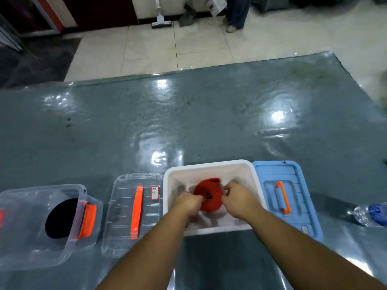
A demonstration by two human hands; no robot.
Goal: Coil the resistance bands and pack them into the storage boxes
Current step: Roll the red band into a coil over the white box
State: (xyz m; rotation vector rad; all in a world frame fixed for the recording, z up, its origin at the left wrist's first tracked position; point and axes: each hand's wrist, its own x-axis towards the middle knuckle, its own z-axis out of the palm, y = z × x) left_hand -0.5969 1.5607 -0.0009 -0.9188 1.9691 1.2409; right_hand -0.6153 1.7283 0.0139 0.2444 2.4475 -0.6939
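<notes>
- Inside the white rectangular plastic storage box (209, 167), near the table's front edge, lies the red coiled fabric resistance band (207, 198), sitting on the box floor between your two hands.
- Your left hand (189, 203) presses against the band's left edge, fingers curled closed on the fabric.
- Your right hand (237, 198) meets the band's right edge, fingers bent and pinching it; the band bulges up between both grips.
- Both of your forearms reach over the box's near wall, so the hands are down within the box.
- Just right of the white box, touching its side, the light blue plastic lid with an orange handle (287, 197) lies flat on the shiny grey-green table cover (188, 122).
- Just left of the white box, the clear plastic lid with an orange strip handle (134, 212) lies flat.
- Farther left, the clear plastic storage box with orange latches (41, 225) holds a black coiled band (60, 218), well apart from your hands.
- At the table's right edge lies a clear plastic bottle with a blue cap (368, 214), on its side.
</notes>
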